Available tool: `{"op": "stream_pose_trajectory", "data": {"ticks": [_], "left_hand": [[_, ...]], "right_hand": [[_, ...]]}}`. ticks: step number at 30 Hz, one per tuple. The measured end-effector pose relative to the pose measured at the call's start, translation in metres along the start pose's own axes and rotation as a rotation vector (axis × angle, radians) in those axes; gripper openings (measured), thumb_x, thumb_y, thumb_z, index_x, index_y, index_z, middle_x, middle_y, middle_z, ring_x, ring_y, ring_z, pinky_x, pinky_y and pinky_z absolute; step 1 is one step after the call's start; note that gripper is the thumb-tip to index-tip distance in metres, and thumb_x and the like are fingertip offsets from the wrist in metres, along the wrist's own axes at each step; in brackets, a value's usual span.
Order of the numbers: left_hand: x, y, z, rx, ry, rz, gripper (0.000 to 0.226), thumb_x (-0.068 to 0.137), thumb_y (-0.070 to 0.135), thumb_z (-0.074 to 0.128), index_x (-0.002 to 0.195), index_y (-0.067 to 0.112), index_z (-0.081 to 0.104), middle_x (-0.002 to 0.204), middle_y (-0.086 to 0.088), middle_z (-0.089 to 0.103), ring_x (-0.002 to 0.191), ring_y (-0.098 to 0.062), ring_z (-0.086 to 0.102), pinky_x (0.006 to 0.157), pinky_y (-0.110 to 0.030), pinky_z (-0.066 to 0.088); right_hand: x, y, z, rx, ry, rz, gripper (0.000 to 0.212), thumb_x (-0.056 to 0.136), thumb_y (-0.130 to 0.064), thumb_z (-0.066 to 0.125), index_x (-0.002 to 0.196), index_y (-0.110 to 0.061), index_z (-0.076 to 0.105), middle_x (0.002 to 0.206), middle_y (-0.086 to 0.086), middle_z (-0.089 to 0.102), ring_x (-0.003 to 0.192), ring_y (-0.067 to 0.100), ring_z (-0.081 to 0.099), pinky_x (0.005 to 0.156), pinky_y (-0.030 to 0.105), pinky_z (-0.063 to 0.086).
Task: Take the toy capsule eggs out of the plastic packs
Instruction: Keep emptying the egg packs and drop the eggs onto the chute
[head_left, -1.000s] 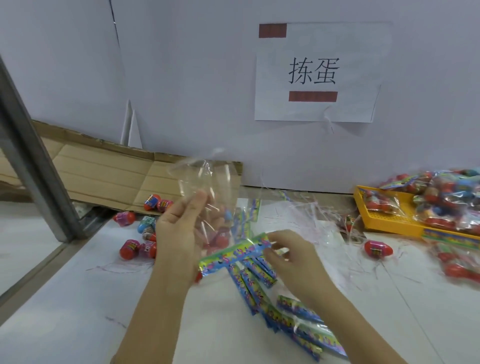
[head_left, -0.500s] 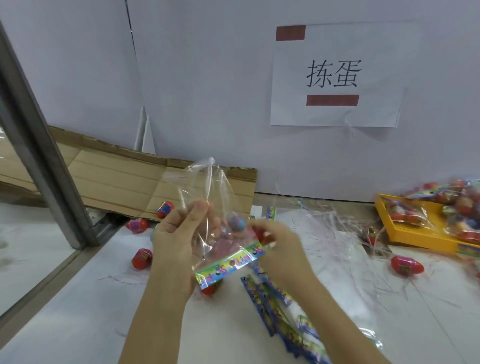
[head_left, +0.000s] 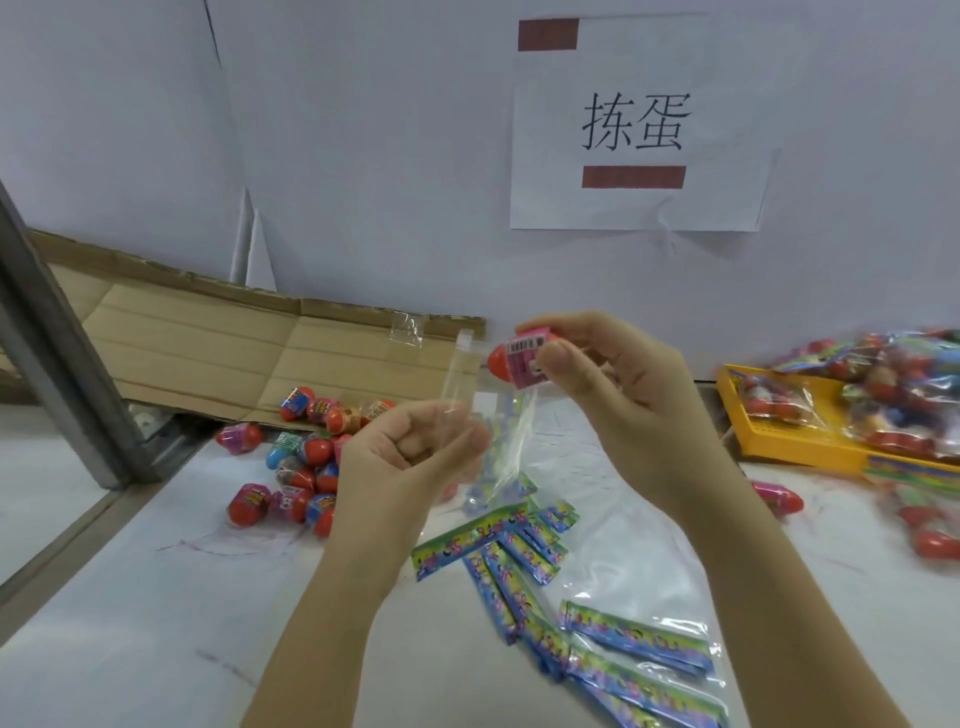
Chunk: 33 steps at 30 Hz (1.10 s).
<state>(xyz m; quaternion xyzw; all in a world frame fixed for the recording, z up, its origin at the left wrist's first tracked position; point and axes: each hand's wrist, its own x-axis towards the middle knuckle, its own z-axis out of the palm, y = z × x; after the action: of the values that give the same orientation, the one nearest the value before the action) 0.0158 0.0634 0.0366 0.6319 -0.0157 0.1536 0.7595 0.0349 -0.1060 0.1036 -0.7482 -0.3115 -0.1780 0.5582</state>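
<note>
A red capsule egg (head_left: 511, 358) is pinched by the raised right hand (head_left: 618, 395). A clear plastic pack (head_left: 509, 441) is gripped in the curled left hand (head_left: 410, 457).

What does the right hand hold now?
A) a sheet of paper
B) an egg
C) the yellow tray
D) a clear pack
B: the right hand pinches the egg, red with a pink label, while the left hand holds the pack.

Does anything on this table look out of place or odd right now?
One loose capsule egg lies near the yellow tray, apart from the egg pile at left beside the cardboard. Empty packs lie strewn in front.
</note>
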Motion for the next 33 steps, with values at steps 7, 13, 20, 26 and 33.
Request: {"op": "stream_pose_trajectory", "data": {"ticks": [7, 13, 20, 26, 33], "left_hand": [[-0.004, 0.001, 0.007, -0.015, -0.050, 0.086, 0.043, 0.056, 0.023, 0.082, 0.094, 0.005, 0.071, 0.075, -0.003, 0.075, 0.062, -0.010, 0.068, 0.058, -0.018, 0.053], [-0.006, 0.001, 0.006, 0.009, -0.039, 0.125, 0.041, 0.052, 0.028, 0.084, 0.091, 0.018, 0.075, 0.084, -0.005, 0.077, 0.072, -0.014, 0.071, 0.067, -0.031, 0.062], [-0.006, 0.001, 0.006, -0.008, -0.106, 0.183, 0.031, 0.062, 0.018, 0.080, 0.092, 0.022, 0.077, 0.081, -0.002, 0.076, 0.069, -0.012, 0.069, 0.063, -0.023, 0.058], [-0.006, -0.001, 0.006, -0.052, -0.198, 0.190, 0.035, 0.066, 0.020, 0.082, 0.098, 0.032, 0.077, 0.090, 0.001, 0.077, 0.081, -0.008, 0.072, 0.067, -0.017, 0.054], [-0.006, -0.010, 0.017, -0.150, -0.150, 0.020, 0.040, 0.069, 0.032, 0.078, 0.107, 0.022, 0.074, 0.093, -0.009, 0.077, 0.079, -0.019, 0.073, 0.070, -0.027, 0.057]], "right_hand": [[-0.001, -0.001, -0.008, -0.185, 0.047, -0.134, 0.025, 0.085, -0.038, 0.061, 0.110, -0.034, 0.061, 0.087, -0.025, 0.055, 0.076, -0.006, 0.050, 0.068, 0.006, 0.035], [-0.005, -0.002, -0.013, -0.170, 0.018, -0.065, 0.033, 0.075, -0.039, 0.072, 0.106, -0.036, 0.060, 0.091, -0.026, 0.064, 0.073, 0.005, 0.052, 0.069, 0.010, 0.038], [-0.005, -0.006, -0.017, -0.302, -0.146, -0.066, 0.023, 0.073, -0.044, 0.070, 0.095, -0.043, 0.065, 0.098, -0.022, 0.060, 0.099, 0.004, 0.052, 0.085, 0.014, 0.039], [-0.005, -0.002, -0.012, -0.417, -0.168, 0.064, 0.009, 0.071, -0.057, 0.057, 0.078, -0.052, 0.062, 0.109, -0.024, 0.039, 0.108, 0.006, 0.029, 0.097, 0.024, 0.026], [-0.005, 0.006, 0.007, -0.387, 0.003, 0.101, 0.016, 0.086, -0.055, 0.048, 0.091, -0.048, 0.061, 0.121, -0.013, 0.042, 0.117, 0.010, 0.030, 0.100, 0.025, 0.026]]}}
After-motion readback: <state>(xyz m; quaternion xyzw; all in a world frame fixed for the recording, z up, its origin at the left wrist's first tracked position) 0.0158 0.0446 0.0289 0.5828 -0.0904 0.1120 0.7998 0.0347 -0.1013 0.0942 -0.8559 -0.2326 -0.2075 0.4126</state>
